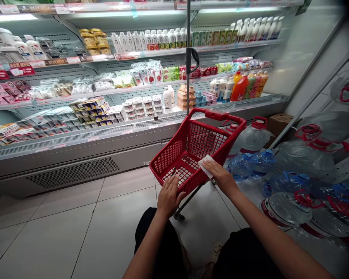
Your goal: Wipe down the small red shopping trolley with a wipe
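Note:
A red plastic shopping basket (191, 147) on wheels stands tilted on the tiled floor in front of me. My left hand (169, 195) rests on its near rim, fingers curled over the edge. My right hand (220, 174) presses a white cloth (205, 163) against the basket's right near corner, fingers lying flat over it. The basket's black pull handle (188, 62) rises straight up behind it. My knees in dark clothing show at the bottom of the view.
A long open chiller (110, 135) with shelves of dairy, drinks and packaged food runs along the back. Several large water bottles (302, 159) with red caps lie stacked at the right. A cardboard box (279, 120) sits behind them. Pale floor tiles (61, 224) spread to the left.

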Demonstrator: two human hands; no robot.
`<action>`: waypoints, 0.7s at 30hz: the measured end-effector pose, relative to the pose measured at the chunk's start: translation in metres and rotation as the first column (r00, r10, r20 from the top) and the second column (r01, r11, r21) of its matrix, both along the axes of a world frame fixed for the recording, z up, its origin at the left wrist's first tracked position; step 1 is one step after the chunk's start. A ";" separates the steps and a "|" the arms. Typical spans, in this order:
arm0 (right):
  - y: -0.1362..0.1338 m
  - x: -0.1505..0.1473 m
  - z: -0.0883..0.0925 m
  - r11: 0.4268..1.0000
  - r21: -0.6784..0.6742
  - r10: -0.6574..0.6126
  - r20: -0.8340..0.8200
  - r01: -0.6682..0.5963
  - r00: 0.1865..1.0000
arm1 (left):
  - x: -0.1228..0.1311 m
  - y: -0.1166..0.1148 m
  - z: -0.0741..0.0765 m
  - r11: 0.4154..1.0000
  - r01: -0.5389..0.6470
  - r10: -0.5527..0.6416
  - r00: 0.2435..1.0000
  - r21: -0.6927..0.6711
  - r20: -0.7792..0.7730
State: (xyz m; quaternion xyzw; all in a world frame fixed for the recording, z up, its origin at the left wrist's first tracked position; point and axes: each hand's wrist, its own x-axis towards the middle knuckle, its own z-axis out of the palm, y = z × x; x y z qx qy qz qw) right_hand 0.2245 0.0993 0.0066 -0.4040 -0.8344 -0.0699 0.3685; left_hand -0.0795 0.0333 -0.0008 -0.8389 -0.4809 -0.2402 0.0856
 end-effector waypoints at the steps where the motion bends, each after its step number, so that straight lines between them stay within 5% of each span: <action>1: -0.003 -0.005 -0.002 1.000 -0.002 -0.006 0.003 0.006 1.000 | 0.003 0.000 0.001 1.000 -0.028 0.028 0.999 -0.005 0.015; 6: -0.036 -0.056 -0.010 0.990 0.020 0.135 0.080 -0.137 0.988 | 0.029 0.000 0.012 0.994 -0.111 0.110 0.989 -0.001 0.099; 9: -0.035 -0.057 -0.005 0.978 0.029 0.200 0.123 -0.205 0.972 | 0.035 -0.002 0.013 0.996 -0.082 0.080 0.995 0.028 0.066; 16: 0.005 0.015 0.019 0.997 0.034 -0.068 0.039 0.067 0.997 | 0.017 -0.006 0.014 0.995 -0.068 0.072 0.996 0.066 -0.051; 21: -0.021 -0.032 0.002 0.999 0.034 -0.015 0.065 0.012 0.998 | 0.038 -0.007 0.020 0.987 -0.129 0.132 0.991 0.091 -0.035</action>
